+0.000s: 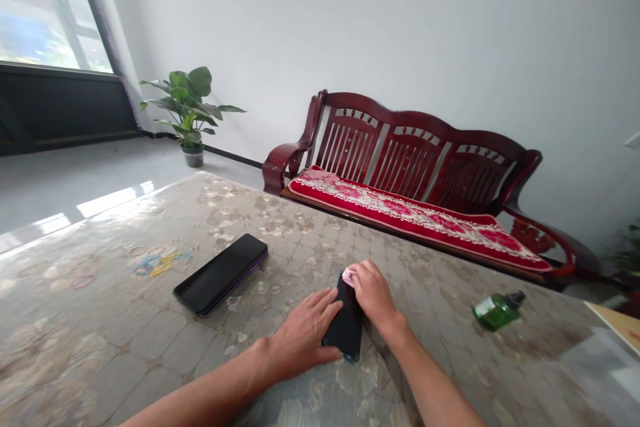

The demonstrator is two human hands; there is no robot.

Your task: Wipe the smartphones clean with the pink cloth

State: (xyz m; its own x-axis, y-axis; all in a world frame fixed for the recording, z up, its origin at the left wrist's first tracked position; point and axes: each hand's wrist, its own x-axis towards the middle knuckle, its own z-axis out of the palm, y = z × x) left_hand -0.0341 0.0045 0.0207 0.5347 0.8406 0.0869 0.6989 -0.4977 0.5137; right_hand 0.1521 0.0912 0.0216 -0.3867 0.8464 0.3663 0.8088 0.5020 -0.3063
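Observation:
A dark smartphone (347,323) lies flat, screen up, on the patterned table cover. My left hand (305,330) grips it from the left, fingertips over its side edge and the thumb by its near end. Pinched in the fingers of my right hand (371,290) is a small pink cloth (349,277), pressed on the phone's far end; part of the cloth is hidden by the fingers. Off to the left lie more dark phones (223,275), apparently stacked, touched by neither hand.
Coloured rubber bands (157,262) lie scattered at the table's left. A green bottle (497,311) with a dark top rests on its side at the right. Beyond the table (125,327) stand a wooden bench (400,160) with a red floral cushion and a potted plant (190,113).

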